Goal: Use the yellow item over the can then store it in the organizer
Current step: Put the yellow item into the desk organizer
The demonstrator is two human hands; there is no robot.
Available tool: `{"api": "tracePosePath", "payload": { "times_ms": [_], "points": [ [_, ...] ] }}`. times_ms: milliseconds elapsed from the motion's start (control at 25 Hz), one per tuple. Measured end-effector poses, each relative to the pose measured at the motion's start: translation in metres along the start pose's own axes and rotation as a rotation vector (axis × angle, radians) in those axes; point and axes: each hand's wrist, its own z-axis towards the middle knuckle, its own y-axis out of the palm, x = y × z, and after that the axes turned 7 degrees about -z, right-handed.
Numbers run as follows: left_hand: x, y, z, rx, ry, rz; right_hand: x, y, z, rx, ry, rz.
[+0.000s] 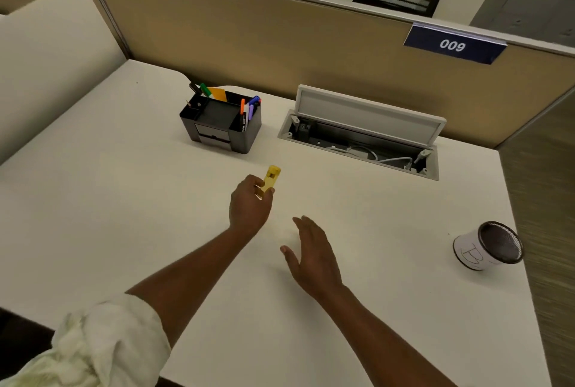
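Note:
My left hand (250, 204) grips a small yellow item (270, 179) by its lower end, holding it above the middle of the white desk (109, 200). My right hand (312, 254) hovers just to the right of it, fingers spread and holding nothing. The black desk organizer (217, 125) stands behind the left hand, with markers and pens in its side compartments and its middle tray bare. A white can (485, 246) with a dark mesh top and pen marks on its side sits near the desk's right edge, far from both hands.
An open cable hatch (364, 134) with wires is set into the desk at the back right, its lid tilted up. A tan partition (280, 44) with a blue "009" sign walls the back. The desk's right edge drops off beside the can.

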Motion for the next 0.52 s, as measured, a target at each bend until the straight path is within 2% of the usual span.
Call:
{"api": "tracePosePath", "payload": {
  "times_ms": [120, 240, 360, 520],
  "points": [
    [-0.014, -0.023, 0.051, 0.047, 0.023, 0.122, -0.011, 0.026, 0.021, -0.224, -0.007, -0.151],
    [-0.023, -0.048, 0.101, 0.103, 0.016, 0.195, -0.024, 0.045, 0.040, -0.348, 0.025, -0.307],
    [-0.024, -0.063, 0.143, 0.153, 0.045, 0.247, -0.034, 0.056, 0.051, -0.429, 0.061, -0.426],
    [-0.020, -0.075, 0.186, 0.192, 0.110, 0.336, -0.037, 0.059, 0.055, -0.455, 0.073, -0.455]
  ]
}}
